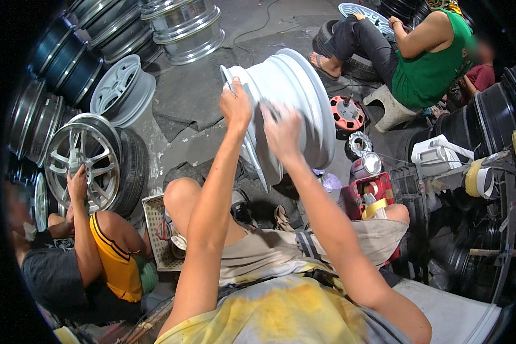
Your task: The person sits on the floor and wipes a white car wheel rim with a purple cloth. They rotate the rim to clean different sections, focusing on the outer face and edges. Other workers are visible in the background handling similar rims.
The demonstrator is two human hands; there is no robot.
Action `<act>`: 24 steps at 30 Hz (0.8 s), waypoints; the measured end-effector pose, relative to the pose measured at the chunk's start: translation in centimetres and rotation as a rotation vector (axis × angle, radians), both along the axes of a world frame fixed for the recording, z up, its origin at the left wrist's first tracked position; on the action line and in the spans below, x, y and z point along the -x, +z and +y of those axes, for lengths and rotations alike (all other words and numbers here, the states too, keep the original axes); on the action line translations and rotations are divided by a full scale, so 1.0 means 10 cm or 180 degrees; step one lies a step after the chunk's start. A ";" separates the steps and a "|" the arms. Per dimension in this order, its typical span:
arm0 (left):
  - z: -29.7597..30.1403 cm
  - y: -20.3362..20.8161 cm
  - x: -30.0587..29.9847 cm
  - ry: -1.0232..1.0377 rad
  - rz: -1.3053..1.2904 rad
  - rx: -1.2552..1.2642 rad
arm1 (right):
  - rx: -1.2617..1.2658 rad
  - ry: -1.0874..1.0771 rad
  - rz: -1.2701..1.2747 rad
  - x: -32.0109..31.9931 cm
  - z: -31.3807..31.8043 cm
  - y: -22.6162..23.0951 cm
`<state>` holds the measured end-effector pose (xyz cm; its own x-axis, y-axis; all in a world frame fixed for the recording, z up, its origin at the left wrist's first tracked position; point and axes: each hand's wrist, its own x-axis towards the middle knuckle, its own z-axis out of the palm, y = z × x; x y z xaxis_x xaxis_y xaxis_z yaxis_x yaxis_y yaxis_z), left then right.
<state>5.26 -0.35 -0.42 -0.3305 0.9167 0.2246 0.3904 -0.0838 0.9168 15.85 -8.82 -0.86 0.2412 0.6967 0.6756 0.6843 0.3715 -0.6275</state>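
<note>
A pale grey-white wheel rim (295,80) stands tilted in front of me, its barrel turned to the right. My left hand (235,106) grips the rim's near left edge, fingers wrapped over the lip. Against the barrel, to the right of it, my right hand (284,129) is pressed with bent fingers. Motion smears this hand, and a small greyish thing under its fingers is too blurred to name. The lower part of the rim hangs above my lap, between my knees.
A co-worker at left handles a silver alloy wheel (89,160); another in a green top (430,63) sits on a stool (390,109). Nearby are a plastic crate (157,229), a red bin (372,189), a can (367,165) and stacked rims (183,28).
</note>
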 end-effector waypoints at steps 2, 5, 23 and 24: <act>-0.04 -0.02 -0.04 0.0013 -0.0034 -0.0033 | 0.0078 0.0016 0.0063 0.01 0.19 0.09; -0.05 0.00 0.02 -0.0025 -0.0110 0.0066 | 0.0108 0.0134 0.0114 0.02 0.01 0.09; 0.05 0.08 0.10 -0.0005 0.0080 0.0127 | 0.0208 0.0296 0.0194 -0.08 -0.30 -0.21; 0.19 0.08 0.11 0.0029 0.0282 0.0191 | -0.0112 0.0383 0.0716 -0.05 -0.59 -0.48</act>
<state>4.11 1.51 0.43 -0.3202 0.9264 0.1982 0.4708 -0.0260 0.8819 16.34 -14.74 -5.66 0.3049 0.7065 0.6387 0.4786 0.4661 -0.7441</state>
